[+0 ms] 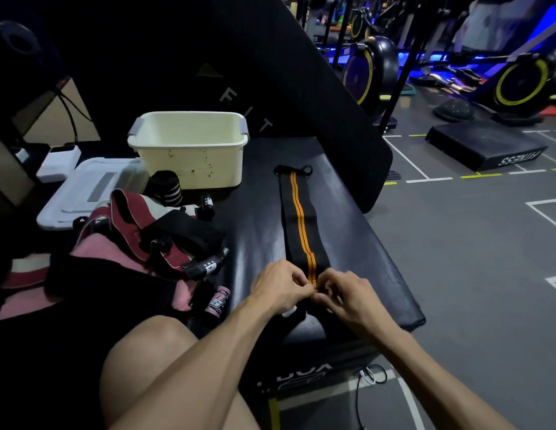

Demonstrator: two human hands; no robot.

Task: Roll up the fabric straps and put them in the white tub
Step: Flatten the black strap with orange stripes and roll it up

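A long black strap with two orange stripes [301, 218] lies stretched out flat on a black padded bench [357, 243], running away from me. My left hand [280, 287] and my right hand [348, 297] pinch its near end with curled fingers, side by side. The white tub [190, 147] stands upright at the far left of the bench, and it looks bare inside. A rolled black strap with pale stripes [166, 186] lies just in front of the tub. A heap of red, pink and black straps [152, 240] sits to the left of my hands.
A white lidded box [84, 190] lies left of the tub. A large black mat [301, 72] leans up behind the bench. Exercise bikes [369, 69] and a black step box [484, 147] stand on the grey floor to the right. My bare knee [152, 346] is below.
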